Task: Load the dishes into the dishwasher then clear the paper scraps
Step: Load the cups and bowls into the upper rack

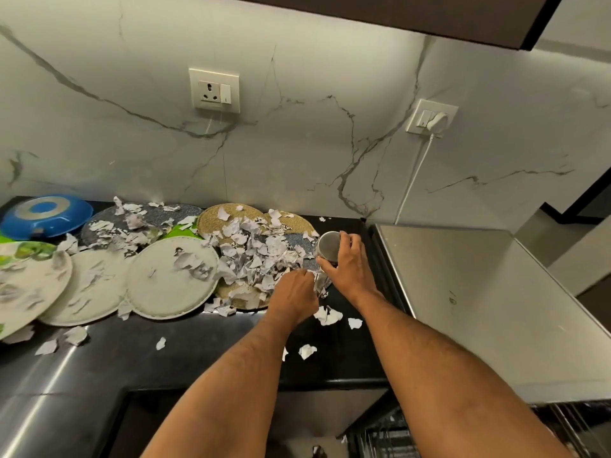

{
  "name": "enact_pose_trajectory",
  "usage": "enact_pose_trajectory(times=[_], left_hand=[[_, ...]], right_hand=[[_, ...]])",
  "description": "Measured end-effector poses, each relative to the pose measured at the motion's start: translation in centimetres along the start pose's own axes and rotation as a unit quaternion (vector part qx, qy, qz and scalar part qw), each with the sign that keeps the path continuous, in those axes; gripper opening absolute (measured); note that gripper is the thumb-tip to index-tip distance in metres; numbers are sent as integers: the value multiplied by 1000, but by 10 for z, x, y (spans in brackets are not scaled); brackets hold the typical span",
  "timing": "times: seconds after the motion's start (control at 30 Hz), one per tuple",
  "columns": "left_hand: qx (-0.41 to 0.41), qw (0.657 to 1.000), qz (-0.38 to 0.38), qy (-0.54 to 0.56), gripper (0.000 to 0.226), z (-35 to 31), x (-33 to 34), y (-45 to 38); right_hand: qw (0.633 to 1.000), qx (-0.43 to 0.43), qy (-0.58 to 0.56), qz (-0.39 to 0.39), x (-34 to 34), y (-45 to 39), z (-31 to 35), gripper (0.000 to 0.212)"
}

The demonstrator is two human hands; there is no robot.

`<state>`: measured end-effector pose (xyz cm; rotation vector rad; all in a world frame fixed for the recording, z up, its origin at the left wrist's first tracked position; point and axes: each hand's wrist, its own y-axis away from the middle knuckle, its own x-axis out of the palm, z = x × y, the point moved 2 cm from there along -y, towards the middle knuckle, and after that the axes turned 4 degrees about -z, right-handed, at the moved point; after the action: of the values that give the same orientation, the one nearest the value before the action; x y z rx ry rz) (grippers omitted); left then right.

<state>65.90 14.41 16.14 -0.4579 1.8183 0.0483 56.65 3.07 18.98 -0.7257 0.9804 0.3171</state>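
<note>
At the far left of the black tabletop (185,355) a blue plate (46,214) lies upside down by the marble wall, and in front of it a green-patterned plate (20,285) overlaps two white plates (172,279) laid in a row, all dotted with torn paper scraps (254,256). Behind them lie a grey round mat (155,216) and a woven tan mat (211,219), with the thickest heap of scraps spread across the mats. Just right of the heap, the left hand (294,295) rests on the scraps, its fingers curled round some paper at the heap's edge. Beside it, the right hand (347,262) grips a steel tumbler (329,244), fingers wrapped round it. Further right, a steel-topped appliance (479,292) adjoins the tabletop.
</note>
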Motion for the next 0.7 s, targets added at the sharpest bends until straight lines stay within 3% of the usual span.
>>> enact_pose_trajectory(times=[0.17, 0.43, 0.7], left_hand=[[8, 1000, -20, -7, 17, 5, -8, 7], [-62, 996, -58, -17, 20, 18, -20, -1], [25, 994, -100, 25, 39, -27, 7, 5]], right_hand=[[1000, 10, 17, 4, -12, 10, -11, 83], [999, 17, 27, -20, -30, 1, -29, 82], [998, 44, 34, -16, -45, 48, -48, 84]])
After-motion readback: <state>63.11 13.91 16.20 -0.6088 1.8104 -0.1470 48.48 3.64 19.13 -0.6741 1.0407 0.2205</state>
